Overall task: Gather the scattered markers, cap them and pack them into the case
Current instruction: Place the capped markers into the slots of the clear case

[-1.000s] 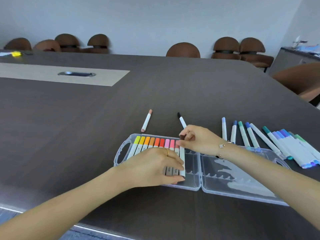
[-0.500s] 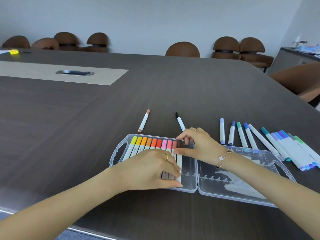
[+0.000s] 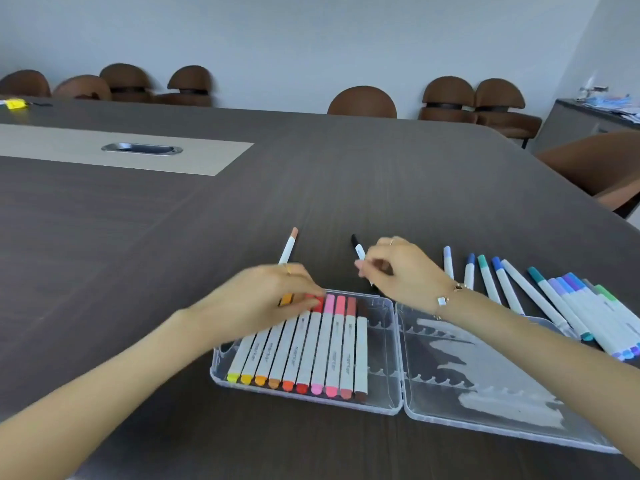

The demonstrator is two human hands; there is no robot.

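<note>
Now my right hand [image 3: 398, 268] is closing on the black marker [image 3: 358, 250], fingers curled round its barrel just above centre frame; its long axis runs up-left, black cap away from me. Left hand [image 3: 273, 299] rests w/ relaxed fingers on the caps of the packed row in the case [image 3: 391, 407], lower centre. Peach marker [image 3: 288, 247] lies just above my left hand, same tilt, so left is nearer it. Blue/green markers [image 3: 540, 299] fan out at right. Dark wood-grain table [image 3: 173, 254], meeting rm w/ brown chairs [image 3: 362, 102] along the wall.
</note>
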